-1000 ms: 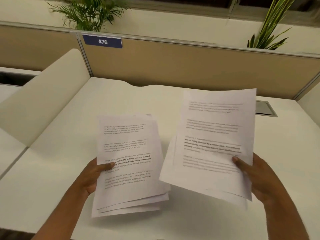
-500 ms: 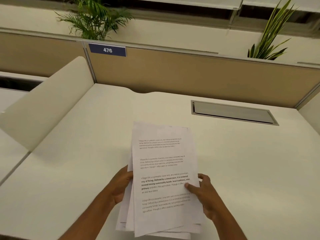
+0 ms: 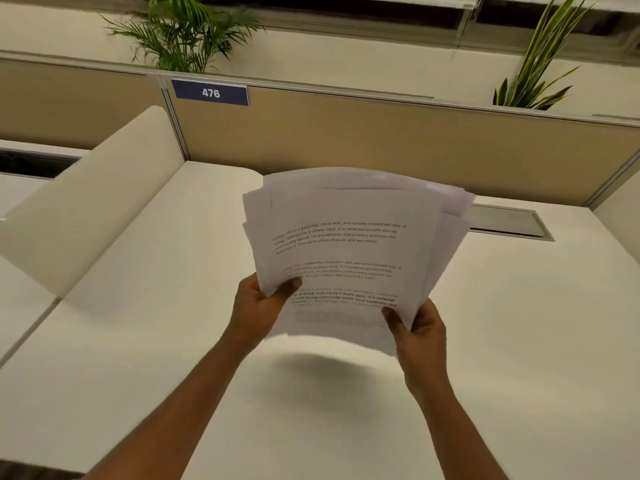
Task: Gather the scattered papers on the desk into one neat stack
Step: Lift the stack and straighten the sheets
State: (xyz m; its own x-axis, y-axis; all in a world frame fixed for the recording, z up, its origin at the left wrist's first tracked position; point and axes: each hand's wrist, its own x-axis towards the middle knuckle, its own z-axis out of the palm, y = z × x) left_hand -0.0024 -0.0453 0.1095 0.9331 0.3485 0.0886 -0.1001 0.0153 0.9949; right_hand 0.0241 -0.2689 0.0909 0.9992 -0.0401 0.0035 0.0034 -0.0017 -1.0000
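A bundle of white printed papers (image 3: 349, 251) is held up in the air above the white desk (image 3: 519, 323), tilted toward me and bowed. Its sheets are fanned unevenly, with edges sticking out at the top and right. My left hand (image 3: 258, 308) grips the lower left edge, thumb on the front sheet. My right hand (image 3: 420, 329) grips the lower right corner, thumb also on the front. The bundle casts a shadow on the desk below it. No loose sheet shows on the desk.
A tan partition (image 3: 381, 140) with a blue "476" sign (image 3: 210, 93) closes the desk's far side. A grey cable hatch (image 3: 509, 223) lies behind the papers at right. A cream curved divider (image 3: 93, 199) stands at left. Plants (image 3: 183, 32) rise behind the partition.
The two separate bundles, one in each hand, were brought together into one. Both hands then lifted the joined bundle off the desk and tipped it up.
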